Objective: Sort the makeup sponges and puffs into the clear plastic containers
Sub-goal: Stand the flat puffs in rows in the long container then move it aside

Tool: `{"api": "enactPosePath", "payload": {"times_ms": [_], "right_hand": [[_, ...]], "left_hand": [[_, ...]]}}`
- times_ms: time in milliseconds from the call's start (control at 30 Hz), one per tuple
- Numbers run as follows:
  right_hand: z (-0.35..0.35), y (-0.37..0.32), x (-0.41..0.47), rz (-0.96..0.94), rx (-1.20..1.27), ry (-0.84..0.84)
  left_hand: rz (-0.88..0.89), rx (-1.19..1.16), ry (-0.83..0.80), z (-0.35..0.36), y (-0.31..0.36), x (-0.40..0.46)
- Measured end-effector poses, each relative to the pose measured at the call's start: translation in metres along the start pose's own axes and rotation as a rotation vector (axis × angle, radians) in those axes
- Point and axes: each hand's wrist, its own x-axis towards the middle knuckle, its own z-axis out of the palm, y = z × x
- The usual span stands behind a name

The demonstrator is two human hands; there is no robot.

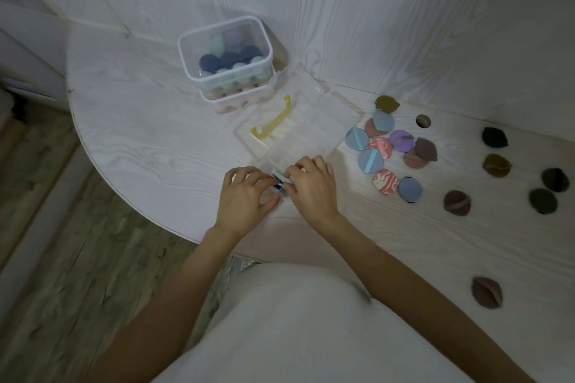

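Observation:
My left hand and my right hand meet at the near corner of a flat clear plastic case with a yellow handle. Both pinch a small stack of light blue puffs held on edge between the fingertips. Behind the case stand two stacked clear tubs filled with dark blue, mint and lilac sponges. A cluster of round puffs in blue, pink, purple and brown lies to the right of the case.
Dark green, olive and brown puffs are scattered over the right side of the white table. One brown puff lies near the front edge. The table's curved edge drops to a wooden floor at left. A white wall rises behind.

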Motion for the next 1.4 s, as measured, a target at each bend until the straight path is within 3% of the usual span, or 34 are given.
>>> {"api": "enactPosePath", "payload": {"times_ms": [300,467,567,633,767,900,1133,1267,1400], "right_hand": [[0.008,0.007,0.004,-0.114,-0.049,-0.042],[-0.005,0.018,0.005,-0.224,0.099,-0.099],[-0.023,0.045,0.001,-0.052,0.227,0.072],[-0.027,0.077,0.001,0.146,0.166,0.121],[-0.022,0.129,0.004,0.448,-0.138,-0.04],[-0.018,0.142,0.009,0.519,-0.218,-0.095],[-0.046,0.117,0.0,0.583,0.371,0.104],[-0.064,0.061,-0.005,0.416,0.698,0.083],[-0.042,0.013,0.0,0.093,0.492,0.048]], "left_hand": [[-0.113,-0.062,0.026,0.002,0.009,-0.004],[-0.15,-0.026,0.044,0.007,0.015,-0.003],[-0.186,0.002,0.038,0.007,0.02,-0.001],[-0.182,0.006,-0.001,0.008,0.023,-0.001],[-0.187,0.007,-0.044,0.007,0.026,0.0],[-0.188,-0.005,-0.021,0.002,0.019,0.003],[-0.136,-0.033,-0.022,0.002,0.014,0.004],[-0.141,-0.035,-0.021,0.002,0.015,0.003],[-0.136,-0.022,-0.035,0.001,0.014,0.0]]}}
